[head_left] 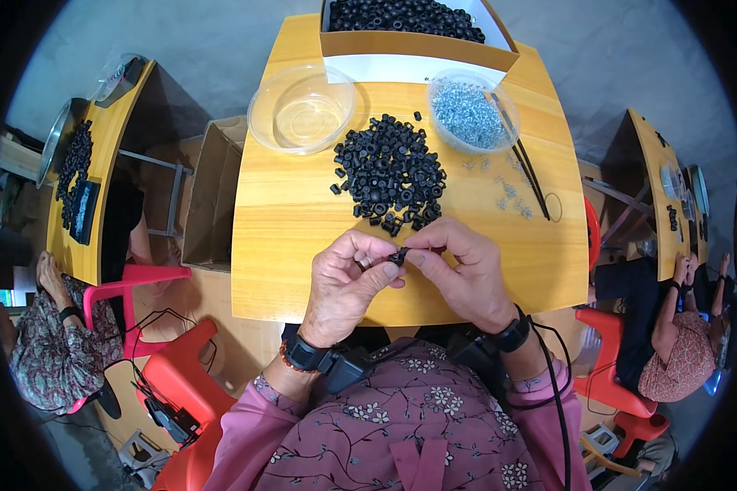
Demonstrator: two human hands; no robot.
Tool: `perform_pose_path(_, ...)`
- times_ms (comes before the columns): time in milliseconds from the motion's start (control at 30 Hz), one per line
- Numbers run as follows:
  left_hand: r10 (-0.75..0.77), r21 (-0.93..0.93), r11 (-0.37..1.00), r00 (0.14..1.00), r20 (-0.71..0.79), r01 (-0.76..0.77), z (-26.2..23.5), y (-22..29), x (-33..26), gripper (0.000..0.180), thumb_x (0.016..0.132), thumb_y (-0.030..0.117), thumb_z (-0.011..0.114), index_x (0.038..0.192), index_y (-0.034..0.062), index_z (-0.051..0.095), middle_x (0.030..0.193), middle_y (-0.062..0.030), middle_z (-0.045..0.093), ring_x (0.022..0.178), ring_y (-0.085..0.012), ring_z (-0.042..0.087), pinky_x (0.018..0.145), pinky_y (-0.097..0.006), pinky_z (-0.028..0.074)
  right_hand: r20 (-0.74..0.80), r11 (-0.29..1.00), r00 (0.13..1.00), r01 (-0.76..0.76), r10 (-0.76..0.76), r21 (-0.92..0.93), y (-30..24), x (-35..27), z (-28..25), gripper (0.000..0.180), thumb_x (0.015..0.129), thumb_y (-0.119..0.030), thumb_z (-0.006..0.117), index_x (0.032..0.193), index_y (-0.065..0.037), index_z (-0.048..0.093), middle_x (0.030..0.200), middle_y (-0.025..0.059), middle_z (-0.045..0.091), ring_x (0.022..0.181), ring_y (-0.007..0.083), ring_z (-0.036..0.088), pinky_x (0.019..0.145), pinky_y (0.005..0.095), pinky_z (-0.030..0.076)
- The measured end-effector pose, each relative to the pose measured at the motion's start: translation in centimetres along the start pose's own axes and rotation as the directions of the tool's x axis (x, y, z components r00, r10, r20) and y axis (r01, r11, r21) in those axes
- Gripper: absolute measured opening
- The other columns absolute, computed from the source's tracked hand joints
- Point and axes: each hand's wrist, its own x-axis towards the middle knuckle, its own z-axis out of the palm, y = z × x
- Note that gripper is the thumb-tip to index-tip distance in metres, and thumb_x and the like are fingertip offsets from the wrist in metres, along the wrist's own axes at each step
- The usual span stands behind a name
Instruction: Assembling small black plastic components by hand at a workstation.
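My left hand (342,274) and my right hand (458,266) meet over the table's near edge. Between their fingertips is a small black part (398,257), which looks like the black pieces on the table. My left thumb and fingers close around it, and my right thumb and forefinger pinch it from the other side. Anything smaller between the fingers is hidden. Just beyond my hands lies a loose pile of small black hollow pieces (393,168). Farther right, a clear bowl (436,135) holds many tiny transparent bluish pieces (469,114).
A clear plastic bowl (262,123) stands left of the pile. A cardboard box (418,42) of black pieces sits at the far edge. Thin black sticks (532,182) lean on the right bowl, near scattered clear bits (512,192). People work at side tables (106,172).
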Motion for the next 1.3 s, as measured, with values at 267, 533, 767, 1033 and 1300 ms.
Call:
perform_pose_path(267, 0.011, 0.014, 1.0, 0.999, -0.041, -0.01, 0.4, -0.01, -0.02, 0.016, 0.092, -0.007, 0.066, 0.106, -0.0019, 0.06, 0.098, -0.0107, 0.069, 0.087, -0.0158, 0.07, 0.079, -0.03, 0.061, -0.018, 1.0, 1.0, -0.005, 0.004, -0.012, 0.26, 0.02, 0.03, 0.012, 0.088, 0.0, 0.071, 0.1, 0.001, 0.07, 0.087, 0.0091, 0.066, 0.077, 0.0173, 0.064, 0.069, 0.0286, 0.051)
perform_pose_path(533, 0.015, 0.074, 0.997, 0.998, -0.06, -0.01, 0.53, 0.13, -0.15, 0.015, 0.091, -0.007, 0.068, 0.104, -0.0027, 0.06, 0.095, -0.0097, 0.069, 0.083, -0.0136, 0.069, 0.077, -0.028, 0.06, 0.02, 0.996, 0.999, 0.048, -0.047, -0.075, -0.07, 0.55, -0.12, 0.011, 0.088, 0.0, 0.07, 0.099, -0.001, 0.069, 0.084, 0.0103, 0.065, 0.075, 0.0227, 0.064, 0.067, 0.0319, 0.05)
perform_pose_path(767, 0.022, 0.079, 0.997, 0.997, -0.069, -0.017, 0.64, 0.1, -0.23, 0.015, 0.092, -0.006, 0.067, 0.106, -0.0032, 0.061, 0.093, -0.0095, 0.07, 0.082, -0.0136, 0.069, 0.076, -0.028, 0.06, 0.044, 0.984, 0.994, 0.107, -0.101, -0.145, 0.08, 0.74, -0.14, 0.011, 0.088, 0.0, 0.07, 0.099, -0.002, 0.069, 0.082, 0.0111, 0.064, 0.075, 0.0265, 0.064, 0.066, 0.0335, 0.05)
perform_pose_path(1033, 0.075, 0.15, 0.987, 0.995, -0.071, -0.064, 0.69, -0.53, -0.67, 0.013, 0.094, -0.004, 0.066, 0.105, -0.0036, 0.061, 0.092, -0.0106, 0.07, 0.081, -0.0144, 0.07, 0.076, -0.029, 0.06, 0.144, 0.925, 0.959, 0.276, -0.246, -0.262, -0.36, 0.89, -0.25, 0.017, 0.085, 0.002, 0.068, 0.101, -0.004, 0.066, 0.082, 0.0105, 0.059, 0.073, 0.0286, 0.061, 0.062, 0.0362, 0.049)
perform_pose_path(1300, 0.048, 0.122, 0.992, 0.995, -0.086, -0.037, 0.99, -0.39, -0.66, 0.012, 0.096, -0.001, 0.065, 0.107, -0.0023, 0.059, 0.094, -0.011, 0.071, 0.082, -0.0151, 0.07, 0.075, -0.029, 0.06, 0.206, 0.899, 0.939, 0.329, -0.276, -0.291, -0.43, 0.72, -0.21, 0.029, 0.083, 0.007, 0.064, 0.11, -0.004, 0.066, 0.087, 0.0112, 0.058, 0.076, 0.0295, 0.06, 0.064, 0.0369, 0.05)
